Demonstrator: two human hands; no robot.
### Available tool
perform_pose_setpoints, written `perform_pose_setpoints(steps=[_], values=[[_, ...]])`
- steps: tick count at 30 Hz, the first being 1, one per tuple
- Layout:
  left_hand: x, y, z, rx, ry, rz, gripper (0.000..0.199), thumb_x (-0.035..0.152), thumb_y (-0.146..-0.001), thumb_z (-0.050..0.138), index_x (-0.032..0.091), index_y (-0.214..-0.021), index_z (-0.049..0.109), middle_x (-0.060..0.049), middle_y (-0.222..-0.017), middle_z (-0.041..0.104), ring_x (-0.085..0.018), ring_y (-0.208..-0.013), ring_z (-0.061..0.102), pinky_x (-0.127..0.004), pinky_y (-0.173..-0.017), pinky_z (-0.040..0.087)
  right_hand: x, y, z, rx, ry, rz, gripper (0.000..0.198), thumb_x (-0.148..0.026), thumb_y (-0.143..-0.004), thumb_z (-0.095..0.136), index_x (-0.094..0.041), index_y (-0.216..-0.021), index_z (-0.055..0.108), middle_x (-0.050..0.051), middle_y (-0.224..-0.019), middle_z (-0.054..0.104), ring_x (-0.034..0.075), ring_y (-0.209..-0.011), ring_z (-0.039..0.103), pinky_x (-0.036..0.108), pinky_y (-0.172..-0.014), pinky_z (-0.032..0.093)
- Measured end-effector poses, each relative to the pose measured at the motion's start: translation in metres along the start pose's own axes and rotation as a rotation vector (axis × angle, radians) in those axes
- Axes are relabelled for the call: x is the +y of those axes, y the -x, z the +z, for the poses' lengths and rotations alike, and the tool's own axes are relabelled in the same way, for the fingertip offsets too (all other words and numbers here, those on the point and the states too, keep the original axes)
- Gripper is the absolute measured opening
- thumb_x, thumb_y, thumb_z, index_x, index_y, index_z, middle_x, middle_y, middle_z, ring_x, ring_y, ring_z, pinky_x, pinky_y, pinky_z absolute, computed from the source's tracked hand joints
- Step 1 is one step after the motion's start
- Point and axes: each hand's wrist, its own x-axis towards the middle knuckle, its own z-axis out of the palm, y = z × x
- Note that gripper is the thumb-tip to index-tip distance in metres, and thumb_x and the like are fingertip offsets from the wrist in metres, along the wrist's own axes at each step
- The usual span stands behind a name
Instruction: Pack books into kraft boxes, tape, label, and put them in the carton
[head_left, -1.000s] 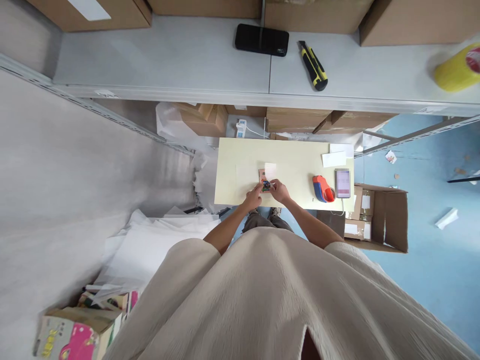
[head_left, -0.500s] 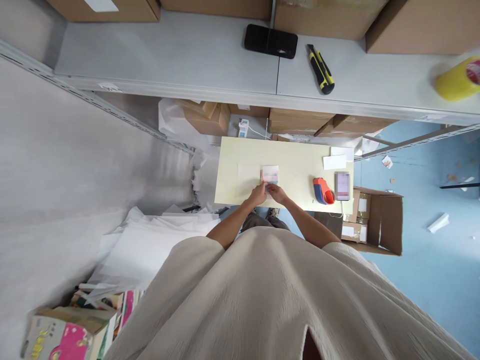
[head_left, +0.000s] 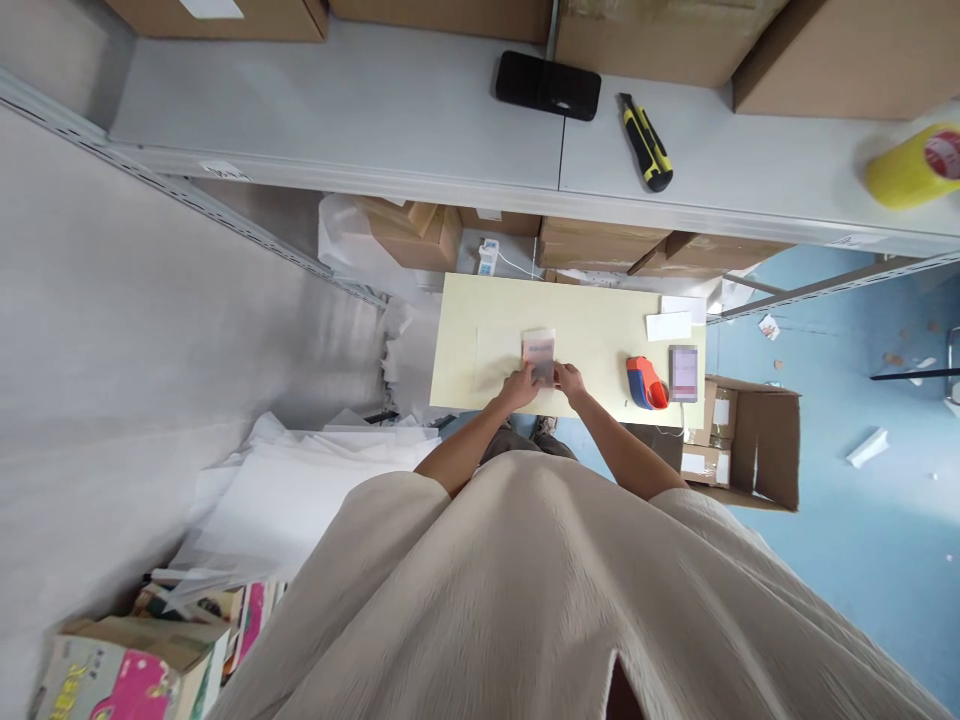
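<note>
A small flat pinkish rectangle (head_left: pixel 538 346), like a booklet or card pack, lies on the pale yellow table (head_left: pixel 600 310). Something thin and see-through seems to cover its greyish lower part. My left hand (head_left: pixel 519 386) grips its lower left edge, fingers bent, with the thumb on top. At its right edge, my right hand (head_left: pixel 570 381) has its fingers drawn together in a pinch at the side. A faint translucent sheet (head_left: pixel 496 358) lies flat to the left, running up to the rectangle. The fingertips are too small to make out fully.
On the table's right are a red-and-blue tape dispenser (head_left: pixel 646 383), a phone (head_left: pixel 683 374) on a cable and white papers (head_left: pixel 669 326). A grey shelf (head_left: pixel 337 110) holds a box cutter (head_left: pixel 646 143), a black phone (head_left: pixel 547 86) and yellow tape (head_left: pixel 911 168). An opened carton (head_left: pixel 765 440) stands right.
My right hand has moved slightly right, from the rectangle's lower edge to its right side. The rectangle's lower part now shows more, looking greyer. My left hand stays almost in place.
</note>
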Motion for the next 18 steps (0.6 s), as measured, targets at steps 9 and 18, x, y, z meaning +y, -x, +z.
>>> perform_pose_setpoints(steps=[9, 18], values=[[-0.012, 0.014, -0.022, 0.174, 0.233, -0.074, 0.027, 0.042, -0.117, 0.052, 0.024, -0.127, 0.069, -0.011, -0.125, 0.082, -0.028, -0.117, 0.078, -0.038, -0.101, 0.059, -0.044, 0.019, 0.023, -0.192, -0.283, 0.188, 0.062, -0.083, -0.093, 0.062, -0.024, -0.107, 0.075, 0.011, -0.104, 0.080, 0.025, -0.095, 0.076, 0.035, -0.082, 0.060], [-0.052, 0.008, -0.044, 0.300, 0.216, -0.337, 0.031, 0.023, -0.115, 0.049, 0.019, -0.127, 0.078, -0.018, -0.136, 0.078, -0.031, -0.125, 0.074, -0.037, -0.107, 0.057, -0.059, 0.021, 0.047, -0.302, -0.141, 0.208, 0.059, -0.074, -0.098, 0.064, -0.027, -0.127, 0.082, 0.012, -0.152, 0.077, 0.031, -0.132, 0.070, 0.041, -0.105, 0.057]])
